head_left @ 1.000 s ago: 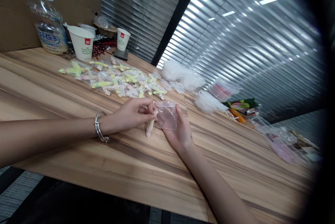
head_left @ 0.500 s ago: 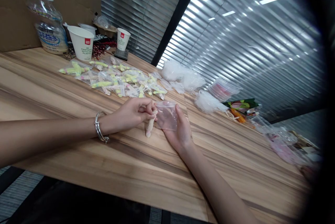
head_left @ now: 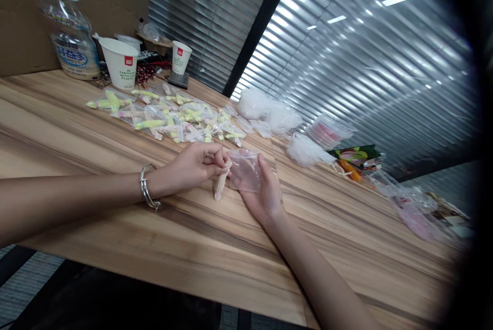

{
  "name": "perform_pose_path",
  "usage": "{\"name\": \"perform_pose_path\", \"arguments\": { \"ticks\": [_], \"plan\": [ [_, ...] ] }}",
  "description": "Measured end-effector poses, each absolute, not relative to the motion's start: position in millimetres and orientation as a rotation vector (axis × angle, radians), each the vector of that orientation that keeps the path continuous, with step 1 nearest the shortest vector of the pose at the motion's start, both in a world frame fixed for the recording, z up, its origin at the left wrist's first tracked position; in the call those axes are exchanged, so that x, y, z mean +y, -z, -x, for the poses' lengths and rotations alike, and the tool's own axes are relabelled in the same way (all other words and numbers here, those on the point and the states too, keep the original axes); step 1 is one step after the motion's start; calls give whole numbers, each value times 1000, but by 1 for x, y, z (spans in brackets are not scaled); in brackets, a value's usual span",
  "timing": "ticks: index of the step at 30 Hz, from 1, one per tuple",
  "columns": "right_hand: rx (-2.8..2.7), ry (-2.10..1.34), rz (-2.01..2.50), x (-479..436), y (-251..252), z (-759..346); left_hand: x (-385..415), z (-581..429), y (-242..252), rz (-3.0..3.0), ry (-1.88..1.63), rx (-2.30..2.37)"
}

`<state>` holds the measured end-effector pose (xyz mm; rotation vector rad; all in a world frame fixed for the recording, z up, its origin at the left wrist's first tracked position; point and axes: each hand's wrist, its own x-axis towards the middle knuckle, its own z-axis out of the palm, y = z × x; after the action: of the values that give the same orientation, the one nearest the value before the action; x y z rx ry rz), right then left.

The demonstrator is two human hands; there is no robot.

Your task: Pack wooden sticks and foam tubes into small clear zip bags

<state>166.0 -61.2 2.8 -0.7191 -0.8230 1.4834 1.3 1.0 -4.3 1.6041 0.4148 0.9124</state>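
My left hand (head_left: pixel 192 166), with a silver bracelet on the wrist, pinches the top of a pale stick-shaped sweet (head_left: pixel 220 185) whose lower end rests on the wooden table (head_left: pixel 115 227). My right hand (head_left: pixel 264 191) holds a small clear plastic bag (head_left: pixel 246 168) from below, its fingers curled round it. The sweet's upper end is at the bag's left edge, where both hands meet.
Several filled little bags of yellow-green sweets (head_left: pixel 169 116) lie further back. Behind them stand a paper cup (head_left: pixel 121 62), a smaller cup (head_left: pixel 181 57) and a big plastic jar (head_left: pixel 67 26). Piles of empty clear bags (head_left: pixel 269 114) and snack packets (head_left: pixel 356 158) lie to the right.
Almost nothing has moved. The sweet has shifted very slightly upward at the bag's edge; both hands stay in place.
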Motion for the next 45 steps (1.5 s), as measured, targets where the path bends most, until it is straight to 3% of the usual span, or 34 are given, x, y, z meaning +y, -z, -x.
{"name": "perform_pose_path", "arguments": {
  "ticks": [45],
  "plan": [
    [-813, -1491, 733, -61, -4, -164, 0, 1, -2, -1561, -853, 425]
  ]
}}
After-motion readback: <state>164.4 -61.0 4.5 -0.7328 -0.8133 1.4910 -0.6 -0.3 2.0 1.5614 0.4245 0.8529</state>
